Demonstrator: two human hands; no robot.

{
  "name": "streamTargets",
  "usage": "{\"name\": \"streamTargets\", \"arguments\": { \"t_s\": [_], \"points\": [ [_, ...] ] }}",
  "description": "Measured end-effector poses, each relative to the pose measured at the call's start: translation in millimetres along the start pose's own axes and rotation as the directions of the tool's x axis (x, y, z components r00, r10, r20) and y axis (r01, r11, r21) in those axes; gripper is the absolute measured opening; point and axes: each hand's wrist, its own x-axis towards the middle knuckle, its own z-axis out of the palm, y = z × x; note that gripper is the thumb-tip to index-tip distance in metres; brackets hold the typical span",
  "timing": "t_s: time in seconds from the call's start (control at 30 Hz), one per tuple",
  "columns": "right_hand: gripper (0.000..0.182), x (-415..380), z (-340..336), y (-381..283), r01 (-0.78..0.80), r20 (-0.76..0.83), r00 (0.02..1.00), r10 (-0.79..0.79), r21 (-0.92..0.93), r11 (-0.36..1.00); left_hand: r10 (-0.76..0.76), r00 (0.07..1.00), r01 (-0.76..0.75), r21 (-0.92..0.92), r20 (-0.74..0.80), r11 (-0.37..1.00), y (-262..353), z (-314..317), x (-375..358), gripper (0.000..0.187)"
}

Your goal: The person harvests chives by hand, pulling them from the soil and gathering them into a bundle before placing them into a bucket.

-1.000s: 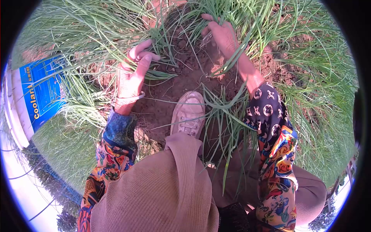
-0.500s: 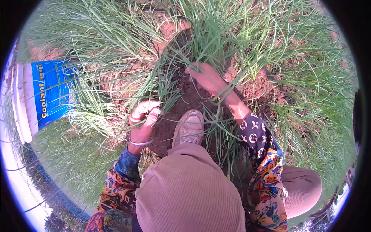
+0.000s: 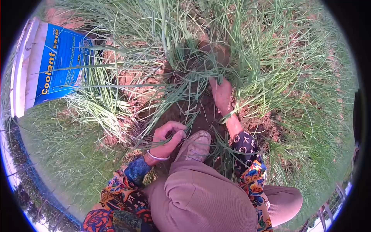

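1. The setting was an open plot of reddish-brown soil [image 3: 193,116], crowded on every side with long, thin green blades [image 3: 270,65], seen from above a crouching person.
2. Nearest, at 6 o'clock, were the person's tan trouser knees [image 3: 201,197] and a dusty pale shoe [image 3: 195,145] planted on the bare earth.
3. Just left of the shoe, at about 7 o'clock, the left hand [image 3: 167,140] was curled, its fingers pinching a few green blades; a bangle circled the wrist.
4. Further out, near 12 o'clock from the shoe, the right hand [image 3: 221,94] reached into the base of a thick clump [image 3: 193,65]; blades covered the fingers, so I cannot tell how it gripped.
5. Farthest, at 10 o'clock, a white and blue bucket [image 3: 50,62] labelled "Coolant" lay among the greens.
6. As a judgement: a hard tug could snap blades off above the roots, since loose soil and tangled leaves hid the stems.
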Motion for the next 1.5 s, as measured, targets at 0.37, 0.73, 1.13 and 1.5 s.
{"name": "streamTargets", "arguments": {
  "t_s": [0.37, 0.73, 1.13, 1.5],
  "points": [
    [0.026, -38, -2, 1, 0.105, 0.422, 0.904, -0.070, -0.060, 0.993, -0.048, 0.997, 0.053, -0.084, 0.058, 0.995, -6, -5, 2, 0.023],
    [0.020, -36, -9, -13, -0.191, 0.217, 0.962, 0.164, 0.111, 0.975, -0.030, 0.998, 0.034, -0.078, 0.052, 0.996, -17, -7, 0, 0.024],
    [0.032, -25, 26, -24, 0.242, 0.519, 0.855, -0.018, -0.368, 0.898, -0.073, 0.995, 0.065, -0.126, -0.061, 0.990, -11, 3, 4, 0.029],
    [0.040, -10, 9, -43, -0.242, 0.591, 0.707, 0.388, -0.312, 0.919, -0.141, 0.889, 0.052, -0.209, -0.435, 0.977, -19, 5, 45, 0.036]
  ]
}}
